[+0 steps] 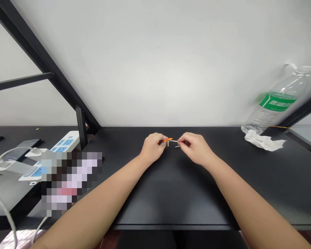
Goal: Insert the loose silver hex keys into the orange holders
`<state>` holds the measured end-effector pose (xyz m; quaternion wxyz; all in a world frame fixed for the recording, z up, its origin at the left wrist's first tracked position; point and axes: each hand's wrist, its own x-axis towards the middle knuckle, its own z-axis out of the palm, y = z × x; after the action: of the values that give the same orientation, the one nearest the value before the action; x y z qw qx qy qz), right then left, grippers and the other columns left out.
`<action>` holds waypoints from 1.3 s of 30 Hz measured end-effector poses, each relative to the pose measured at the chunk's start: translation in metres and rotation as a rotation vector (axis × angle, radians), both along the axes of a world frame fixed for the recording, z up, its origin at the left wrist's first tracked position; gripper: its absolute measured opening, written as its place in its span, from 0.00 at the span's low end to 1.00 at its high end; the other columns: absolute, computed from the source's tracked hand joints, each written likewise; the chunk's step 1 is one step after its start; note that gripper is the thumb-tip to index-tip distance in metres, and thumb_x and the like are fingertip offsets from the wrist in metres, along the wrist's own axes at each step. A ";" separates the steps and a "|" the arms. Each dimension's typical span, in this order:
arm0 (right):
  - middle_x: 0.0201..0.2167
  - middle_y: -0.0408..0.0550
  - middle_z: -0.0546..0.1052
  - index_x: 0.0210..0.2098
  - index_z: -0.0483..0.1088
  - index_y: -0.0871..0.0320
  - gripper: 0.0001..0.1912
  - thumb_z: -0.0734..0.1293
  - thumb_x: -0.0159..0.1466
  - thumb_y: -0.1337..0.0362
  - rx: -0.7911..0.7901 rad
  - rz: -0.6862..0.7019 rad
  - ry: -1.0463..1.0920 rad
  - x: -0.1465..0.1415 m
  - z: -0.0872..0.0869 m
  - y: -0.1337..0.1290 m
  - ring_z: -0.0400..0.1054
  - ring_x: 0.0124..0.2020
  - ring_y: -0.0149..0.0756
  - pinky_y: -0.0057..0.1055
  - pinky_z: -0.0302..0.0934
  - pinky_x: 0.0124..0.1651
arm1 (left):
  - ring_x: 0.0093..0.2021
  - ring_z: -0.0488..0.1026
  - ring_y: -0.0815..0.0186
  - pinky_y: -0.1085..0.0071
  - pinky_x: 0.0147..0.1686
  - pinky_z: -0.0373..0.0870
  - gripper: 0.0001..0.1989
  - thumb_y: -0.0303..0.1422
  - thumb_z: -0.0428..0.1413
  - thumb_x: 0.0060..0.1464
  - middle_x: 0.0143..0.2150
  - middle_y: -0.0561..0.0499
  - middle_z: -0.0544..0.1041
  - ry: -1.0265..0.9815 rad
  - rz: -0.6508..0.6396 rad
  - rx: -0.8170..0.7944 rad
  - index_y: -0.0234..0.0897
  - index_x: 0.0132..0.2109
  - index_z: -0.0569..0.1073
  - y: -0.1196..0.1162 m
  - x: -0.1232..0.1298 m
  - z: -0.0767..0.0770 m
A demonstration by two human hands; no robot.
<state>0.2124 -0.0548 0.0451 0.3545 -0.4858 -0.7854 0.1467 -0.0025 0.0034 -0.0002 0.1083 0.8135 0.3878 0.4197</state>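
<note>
Over the black table (171, 193), my left hand (153, 147) is closed on a small orange tool (167, 139) with metal parts that stick out of it. My right hand (195, 147) pinches the right end of a thin metal piece (174, 140), whose other end meets the orange tool between the hands. Small dark metal pieces (177, 146) lie on the table just left of my right fingertips. The exact shape of the tool is too small to make out.
At the right stand a large clear bottle (278, 102) with a green label and a crumpled white tissue (264, 141). A white power strip (64, 141) with plugs and cables is at the left, beside a black frame (81, 126) and a pixelated object (75, 180).
</note>
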 end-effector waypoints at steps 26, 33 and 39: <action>0.30 0.43 0.77 0.38 0.70 0.56 0.11 0.71 0.62 0.57 -0.494 0.189 0.669 -0.015 -0.013 0.005 0.72 0.29 0.33 0.32 0.69 0.34 | 0.51 0.78 0.57 0.53 0.57 0.67 0.06 0.27 0.58 0.57 0.41 0.52 0.84 0.124 -0.088 0.294 0.43 0.38 0.77 -0.014 0.002 0.016; 0.23 0.41 0.72 0.33 0.71 0.57 0.14 0.68 0.65 0.52 -0.466 0.060 0.392 -0.001 -0.015 0.013 0.67 0.25 0.31 0.28 0.61 0.30 | 0.42 0.80 0.63 0.59 0.53 0.71 0.06 0.26 0.57 0.59 0.39 0.53 0.83 -0.009 -0.133 0.223 0.42 0.37 0.76 -0.010 0.001 0.013; 0.40 0.48 0.75 0.34 0.77 0.57 0.08 0.65 0.64 0.70 -0.208 -0.111 -0.371 0.016 -0.021 0.022 0.69 0.38 0.34 0.30 0.60 0.43 | 0.43 0.80 0.63 0.62 0.49 0.74 0.07 0.25 0.57 0.58 0.39 0.52 0.83 -0.028 -0.096 0.136 0.42 0.36 0.77 -0.005 0.000 0.007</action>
<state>0.2281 -0.0325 0.0236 0.1593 -0.5809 -0.7898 0.1155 -0.0029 -0.0013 0.0065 0.0780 0.8307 0.3174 0.4506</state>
